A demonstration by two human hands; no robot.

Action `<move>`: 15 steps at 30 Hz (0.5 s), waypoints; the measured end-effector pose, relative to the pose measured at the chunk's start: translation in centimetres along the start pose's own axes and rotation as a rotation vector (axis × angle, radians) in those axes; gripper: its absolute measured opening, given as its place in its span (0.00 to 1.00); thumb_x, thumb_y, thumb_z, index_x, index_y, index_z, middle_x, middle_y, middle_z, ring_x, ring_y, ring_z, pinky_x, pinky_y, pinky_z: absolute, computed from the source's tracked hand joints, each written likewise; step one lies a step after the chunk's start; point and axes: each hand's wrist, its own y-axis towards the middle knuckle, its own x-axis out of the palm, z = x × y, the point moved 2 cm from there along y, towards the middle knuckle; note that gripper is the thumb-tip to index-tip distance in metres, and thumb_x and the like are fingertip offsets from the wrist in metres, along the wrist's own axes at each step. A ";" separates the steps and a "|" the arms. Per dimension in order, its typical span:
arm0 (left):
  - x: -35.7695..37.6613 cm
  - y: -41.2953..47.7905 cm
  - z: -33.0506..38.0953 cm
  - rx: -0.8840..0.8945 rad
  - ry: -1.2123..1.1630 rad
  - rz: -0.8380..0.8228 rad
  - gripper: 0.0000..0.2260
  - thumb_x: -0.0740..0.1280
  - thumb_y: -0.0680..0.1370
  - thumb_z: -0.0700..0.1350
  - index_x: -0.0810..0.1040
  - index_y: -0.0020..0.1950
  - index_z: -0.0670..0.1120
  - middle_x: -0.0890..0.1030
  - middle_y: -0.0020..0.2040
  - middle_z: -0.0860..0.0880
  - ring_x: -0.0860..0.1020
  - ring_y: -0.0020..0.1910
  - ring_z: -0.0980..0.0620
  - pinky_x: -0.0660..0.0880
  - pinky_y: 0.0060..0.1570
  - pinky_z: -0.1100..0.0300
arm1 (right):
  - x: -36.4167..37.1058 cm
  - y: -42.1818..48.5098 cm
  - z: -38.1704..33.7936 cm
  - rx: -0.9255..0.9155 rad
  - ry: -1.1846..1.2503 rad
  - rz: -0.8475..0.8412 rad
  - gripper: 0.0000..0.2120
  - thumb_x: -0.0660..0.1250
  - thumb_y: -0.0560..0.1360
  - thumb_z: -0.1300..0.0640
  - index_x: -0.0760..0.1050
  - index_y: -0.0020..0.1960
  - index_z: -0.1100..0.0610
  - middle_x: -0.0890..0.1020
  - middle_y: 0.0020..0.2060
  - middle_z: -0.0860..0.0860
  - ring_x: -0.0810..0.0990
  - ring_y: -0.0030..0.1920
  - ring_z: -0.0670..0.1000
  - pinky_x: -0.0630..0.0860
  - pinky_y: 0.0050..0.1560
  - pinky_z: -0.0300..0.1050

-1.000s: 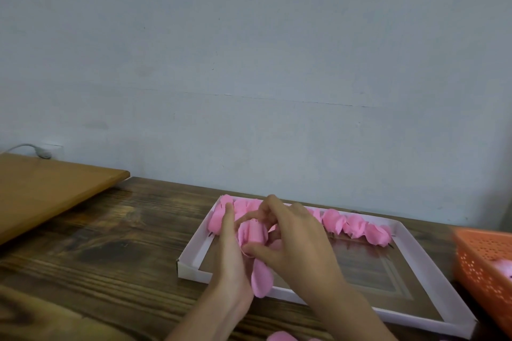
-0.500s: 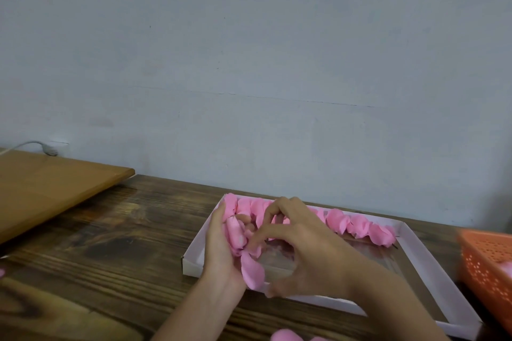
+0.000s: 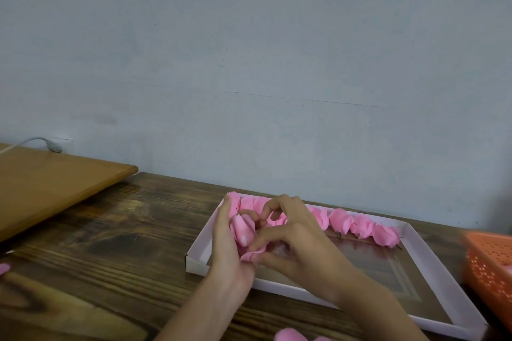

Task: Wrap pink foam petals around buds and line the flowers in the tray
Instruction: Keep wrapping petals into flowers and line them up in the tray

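The left hand (image 3: 227, 243) and right hand (image 3: 299, 243) meet over the tray's (image 3: 443, 266) near-left corner, with a half-wrapped pink flower (image 3: 243, 230) between them. The left grip holds the flower: its fingers lie up along the flower's left side and keep it against the palm, while the thumb is mostly hidden. The right grip is pinched, thumb and fingertips nipping a loose petal (image 3: 253, 255) at the flower's base and the other fingers curled above it. The flower stands roughly upright, above the tray rather than lying in it.

Along the tray's far wall a row of flowers (image 3: 360, 225) lies side by side, running from the far-left corner to near the far-right one; the right hand covers part of it. The tray is white-walled and sits on a dark wooden table (image 3: 110, 257).

Just right of the tray is an orange perforated basket (image 3: 487, 266), blurred and cut off by the frame edge. Well to the tray's left lies a lighter wooden board (image 3: 55, 183), with a white cable (image 3: 54, 145) plugged in at the wall beyond it. In front of the tray, at the bottom edge, are more pink pieces (image 3: 291, 335), only partly in view.
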 end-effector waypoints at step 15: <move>0.1 0.2 -0.4 0.102 0.066 -0.054 0.34 0.60 0.77 0.73 0.79 0.34 0.43 0.83 0.42 0.38 0.86 0.42 0.40 0.84 0.38 0.51 | 0.5 0.1 0.0 0.149 0.171 0.096 0.07 0.79 0.71 0.43 0.86 0.48 0.40 0.70 0.52 0.36 0.71 0.61 0.45 0.75 0.52 0.39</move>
